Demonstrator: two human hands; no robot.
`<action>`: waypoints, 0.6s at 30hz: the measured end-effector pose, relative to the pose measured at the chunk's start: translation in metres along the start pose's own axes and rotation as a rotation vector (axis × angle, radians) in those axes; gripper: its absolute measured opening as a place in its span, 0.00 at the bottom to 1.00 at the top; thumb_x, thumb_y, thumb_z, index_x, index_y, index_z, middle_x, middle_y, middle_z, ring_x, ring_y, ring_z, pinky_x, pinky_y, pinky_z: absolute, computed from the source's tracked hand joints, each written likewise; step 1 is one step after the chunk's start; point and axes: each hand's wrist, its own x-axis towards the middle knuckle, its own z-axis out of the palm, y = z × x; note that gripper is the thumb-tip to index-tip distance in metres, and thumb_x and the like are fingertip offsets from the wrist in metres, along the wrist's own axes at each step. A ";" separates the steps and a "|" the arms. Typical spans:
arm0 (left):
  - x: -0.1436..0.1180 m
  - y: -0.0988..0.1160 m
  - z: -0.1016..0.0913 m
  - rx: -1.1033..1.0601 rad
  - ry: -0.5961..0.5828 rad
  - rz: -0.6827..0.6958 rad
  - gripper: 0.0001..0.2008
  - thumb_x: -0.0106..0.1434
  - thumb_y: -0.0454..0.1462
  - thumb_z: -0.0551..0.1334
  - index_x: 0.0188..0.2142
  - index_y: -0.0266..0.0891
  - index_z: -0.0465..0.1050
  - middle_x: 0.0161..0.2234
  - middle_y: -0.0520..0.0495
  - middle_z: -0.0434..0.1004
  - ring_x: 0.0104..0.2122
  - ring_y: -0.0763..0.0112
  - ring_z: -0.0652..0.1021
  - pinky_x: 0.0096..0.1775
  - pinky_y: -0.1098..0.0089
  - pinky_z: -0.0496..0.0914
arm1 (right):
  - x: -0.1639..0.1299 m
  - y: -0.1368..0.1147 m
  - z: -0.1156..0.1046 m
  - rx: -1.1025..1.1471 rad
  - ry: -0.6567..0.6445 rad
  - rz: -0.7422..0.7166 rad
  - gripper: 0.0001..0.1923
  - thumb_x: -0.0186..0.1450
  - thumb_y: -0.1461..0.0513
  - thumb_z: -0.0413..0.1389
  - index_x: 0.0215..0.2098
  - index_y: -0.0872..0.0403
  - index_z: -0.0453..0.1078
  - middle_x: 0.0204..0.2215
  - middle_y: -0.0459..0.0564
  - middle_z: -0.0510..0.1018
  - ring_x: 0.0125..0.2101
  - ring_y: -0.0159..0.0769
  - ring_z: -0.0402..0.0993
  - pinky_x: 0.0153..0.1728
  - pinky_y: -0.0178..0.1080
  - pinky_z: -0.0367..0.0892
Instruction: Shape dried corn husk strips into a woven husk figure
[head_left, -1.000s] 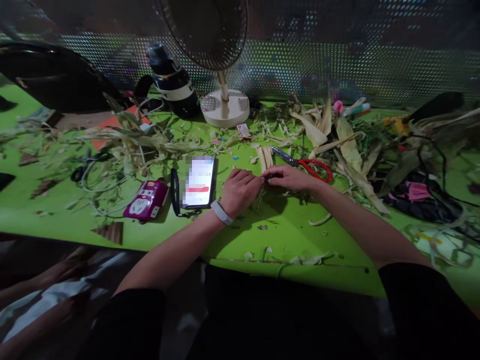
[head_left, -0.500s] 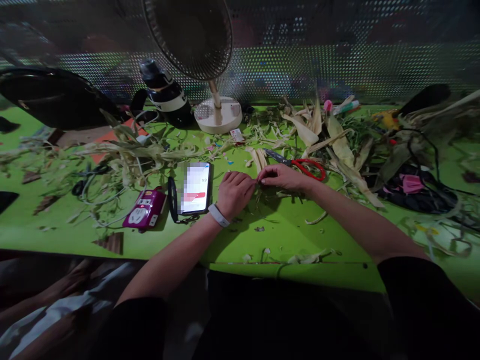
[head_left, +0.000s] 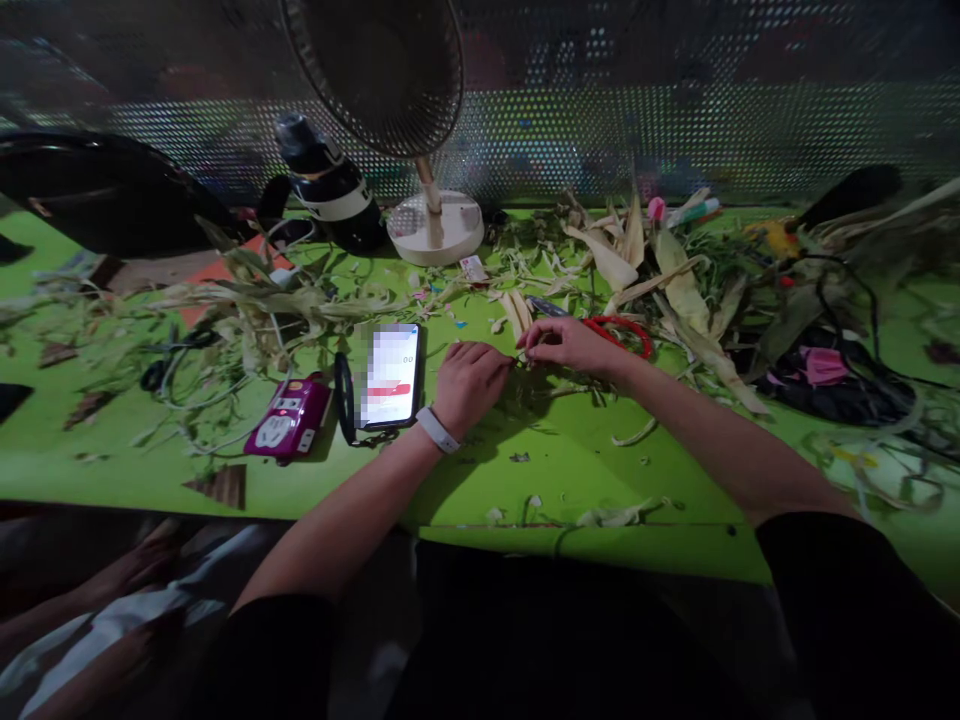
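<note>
My left hand (head_left: 471, 385), with a pale band at the wrist, is closed in a pinch over the green table (head_left: 540, 470). Close on its right, my right hand (head_left: 566, 347) pinches too, the fingertips of both almost meeting. Something small and thin lies between them, too small to name. Just beyond the fingers rests a bundle of pale corn husk strips (head_left: 516, 312). Scissors with red handles (head_left: 634, 335) lie behind my right hand, which partly hides them. Shreds of dry leaf are scattered under my hands.
Left of my hands lie a lit phone (head_left: 390, 375) and a purple power socket (head_left: 292, 418) with its cable. Behind stand a fan (head_left: 436, 230) and a black bottle (head_left: 341, 205). Corn husks (head_left: 686, 285) pile up at right. Another person's arms (head_left: 97, 610) show at lower left.
My right hand has shifted slightly right and up, so a small gap shows between the fingertips, and it covers more of the scissors. My left hand stays nearly in place.
</note>
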 end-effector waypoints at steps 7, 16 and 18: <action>0.004 -0.013 0.001 -0.340 -0.028 -0.144 0.05 0.58 0.33 0.61 0.31 0.39 0.77 0.30 0.47 0.79 0.31 0.69 0.76 0.36 0.67 0.67 | -0.006 0.000 -0.040 -0.642 -0.146 -0.267 0.05 0.62 0.63 0.54 0.31 0.55 0.72 0.34 0.51 0.75 0.35 0.37 0.70 0.39 0.41 0.63; 0.008 -0.009 0.002 -1.237 0.014 -0.717 0.12 0.51 0.42 0.69 0.27 0.35 0.71 0.25 0.53 0.73 0.26 0.79 0.71 0.30 0.76 0.64 | -0.010 -0.007 -0.041 0.190 -0.082 -0.030 0.10 0.60 0.55 0.58 0.31 0.53 0.65 0.37 0.49 0.75 0.28 0.29 0.67 0.27 0.33 0.61; 0.009 -0.005 0.000 -1.389 0.032 -0.810 0.14 0.50 0.42 0.70 0.26 0.36 0.69 0.25 0.54 0.72 0.25 0.81 0.70 0.28 0.78 0.63 | -0.007 -0.006 -0.024 0.490 -0.038 -0.016 0.12 0.60 0.54 0.58 0.31 0.53 0.63 0.36 0.49 0.75 0.25 0.28 0.67 0.23 0.32 0.59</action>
